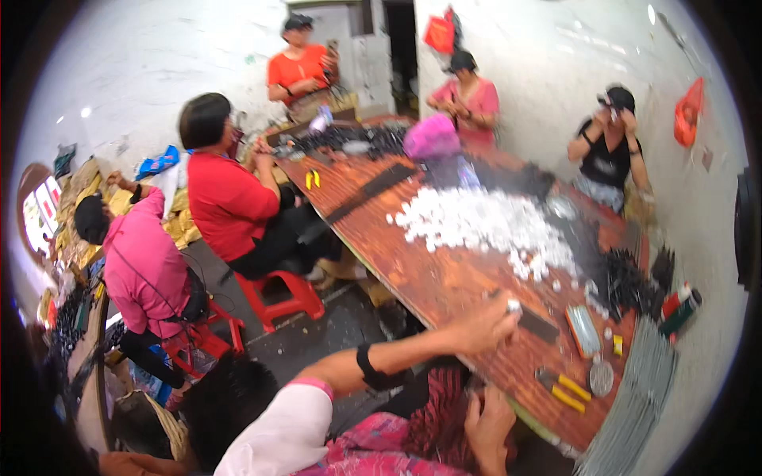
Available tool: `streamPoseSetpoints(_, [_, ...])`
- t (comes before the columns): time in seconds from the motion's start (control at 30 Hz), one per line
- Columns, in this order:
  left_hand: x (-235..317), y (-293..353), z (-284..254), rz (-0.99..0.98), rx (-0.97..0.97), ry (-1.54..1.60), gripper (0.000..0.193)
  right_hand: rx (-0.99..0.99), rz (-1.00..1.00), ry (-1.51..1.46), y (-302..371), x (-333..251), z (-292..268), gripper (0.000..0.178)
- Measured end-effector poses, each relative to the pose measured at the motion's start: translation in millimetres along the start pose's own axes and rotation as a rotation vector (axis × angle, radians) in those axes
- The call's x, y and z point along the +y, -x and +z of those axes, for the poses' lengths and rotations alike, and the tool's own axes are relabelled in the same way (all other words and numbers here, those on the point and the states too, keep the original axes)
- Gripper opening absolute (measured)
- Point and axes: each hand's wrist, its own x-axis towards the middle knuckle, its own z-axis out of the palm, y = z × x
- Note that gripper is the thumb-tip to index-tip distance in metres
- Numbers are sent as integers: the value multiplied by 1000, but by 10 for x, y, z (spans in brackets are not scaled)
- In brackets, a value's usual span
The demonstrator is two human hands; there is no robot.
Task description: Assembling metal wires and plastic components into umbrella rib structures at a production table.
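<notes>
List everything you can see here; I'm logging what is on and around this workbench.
long table: one, reddish-brown wood, runs from the far doorway to the lower right
small white pieces: one heap, white, middle of the table
black parts: one pile, black, right of the heap
yellow-handled pliers: one, yellow and black, near end of the table
round metal lid: one, silver, beside the pliers
grey rods: one bundle, grey, table's lower right edge
pink bag: one, pink, far end of the table
red stools: two, red, left of the table
other people: five, seated or standing around the table
left hand: reaching onto the table, fingers on a small white piece
right hand: below the table's edge, in the lap
</notes>
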Motion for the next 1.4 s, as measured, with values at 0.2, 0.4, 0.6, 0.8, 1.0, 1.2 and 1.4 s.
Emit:
streamPoseSetpoints(0.2, [65, -105, -74, 124, -128, 208, 21, -304, 49, -459, -219, 193, -356, 5])
streamPoseSetpoints(0.4, [180, -122, 88, 75, -200, 491, 31, -27, 230, -435, -649, 137, -771, 5])
streamPoseSetpoints(0.6, [234, -47, 134, 1, -159, 537, 48, 344, 59, -257, -823, -49, -849, 20])
streamPoseSetpoints(0.8, [238, -44, 179, 41, -131, 361, 32, 302, -82, -367, -1072, -88, -883, 20])
streamPoseSetpoints(1.0, [220, -62, 347, 200, 126, 81, 21, 261, -29, -281, -1131, -116, -869, 17])
streamPoseSetpoints(1.2, [318, -65, 391, 46, 129, 31, 22, 377, -101, -60, -1143, -148, -907, 17])
streamPoseSetpoints(1.4, [364, -38, 393, 38, 150, -11, 21, 199, 232, -554, -1108, -33, -880, 12])
